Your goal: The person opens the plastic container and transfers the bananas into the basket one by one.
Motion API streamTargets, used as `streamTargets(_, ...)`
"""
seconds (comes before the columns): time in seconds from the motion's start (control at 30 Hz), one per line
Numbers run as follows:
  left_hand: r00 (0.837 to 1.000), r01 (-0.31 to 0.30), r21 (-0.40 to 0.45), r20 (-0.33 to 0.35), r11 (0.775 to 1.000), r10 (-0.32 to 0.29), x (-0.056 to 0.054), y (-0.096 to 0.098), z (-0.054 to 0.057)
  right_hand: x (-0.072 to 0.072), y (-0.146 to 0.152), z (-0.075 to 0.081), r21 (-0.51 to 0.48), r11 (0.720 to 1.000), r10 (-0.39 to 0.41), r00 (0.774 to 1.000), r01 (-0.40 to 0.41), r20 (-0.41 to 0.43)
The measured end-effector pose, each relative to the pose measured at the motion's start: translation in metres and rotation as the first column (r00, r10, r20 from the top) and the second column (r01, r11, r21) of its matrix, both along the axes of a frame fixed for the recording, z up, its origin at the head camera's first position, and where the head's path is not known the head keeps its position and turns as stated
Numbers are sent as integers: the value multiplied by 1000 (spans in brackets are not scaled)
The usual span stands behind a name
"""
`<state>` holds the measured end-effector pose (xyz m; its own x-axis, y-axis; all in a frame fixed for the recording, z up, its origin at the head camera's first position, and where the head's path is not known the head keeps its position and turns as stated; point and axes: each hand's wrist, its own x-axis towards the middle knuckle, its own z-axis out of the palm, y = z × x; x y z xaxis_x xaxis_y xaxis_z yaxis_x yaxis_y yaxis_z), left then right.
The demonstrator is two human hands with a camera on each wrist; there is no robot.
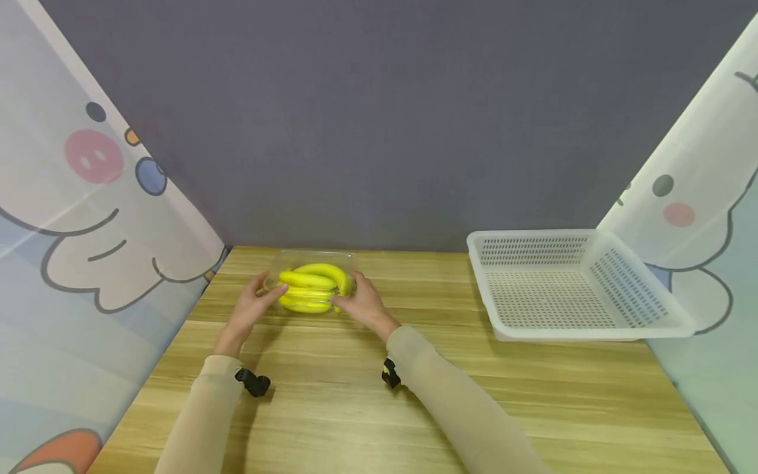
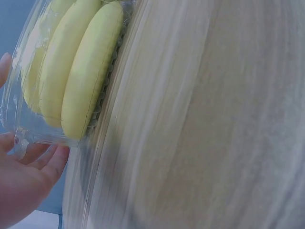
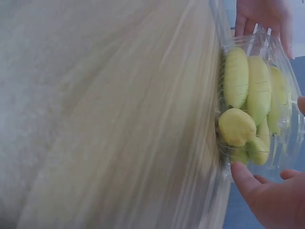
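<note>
A clear plastic clamshell box (image 1: 314, 255) with several yellow bananas (image 1: 310, 282) inside stands at the back left of the table. My left hand (image 1: 251, 308) grips its left end, the thumb over the near corner and the fingers along the side. At the opposite end my right hand (image 1: 364, 304) holds the box in the same way, thumb at the front. In the left wrist view the left hand's fingers (image 2: 52, 164) curl at the box's end. The right wrist view has the bananas (image 3: 237, 126) showing through the plastic, close over the wood.
A white perforated basket (image 1: 491, 306) sits at the right of the wooden table (image 1: 331, 408). Behind the table rises a grey panel (image 1: 379, 131). Cartoon-printed curtains (image 1: 53, 217) flank the left and right sides.
</note>
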<state>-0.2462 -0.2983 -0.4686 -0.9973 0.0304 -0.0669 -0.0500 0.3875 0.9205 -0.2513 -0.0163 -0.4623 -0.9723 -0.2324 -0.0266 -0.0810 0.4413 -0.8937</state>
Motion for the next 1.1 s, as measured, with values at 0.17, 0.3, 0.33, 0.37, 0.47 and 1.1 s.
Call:
streamTargets(0.17, 1000, -6, 20, 0, 1000, 6, 1, 4, -1, 0, -2, -6, -45, 999, -9, 1000, 10, 6)
streamTargets(0.3, 1000, -18, 30, 5, 999, 18, 1, 6, -1, 1, -3, -10, -56, 998, -7, 1000, 8, 14)
streamTargets(0.33, 1000, -18, 32, 5, 999, 18, 1, 6, -1, 1, -3, -11, -58, 998, -9, 1000, 10, 16)
streamTargets(0.37, 1000, -17, 34, 6, 999, 17, 2, 6, 0, 2, -3, -11, -56, 998, -11, 1000, 12, 15)
streamTargets(0.47, 1000, -8, 38, 11, 999, 7, 3, 6, 0, 3, -3, -11, -57, 998, -13, 1000, 14, 17)
streamTargets(1.1, 997, 62, 38, 45, 997, -64, 6, 0, 0, 2, 4, -13, -83, 996, 30, 999, -28, 28)
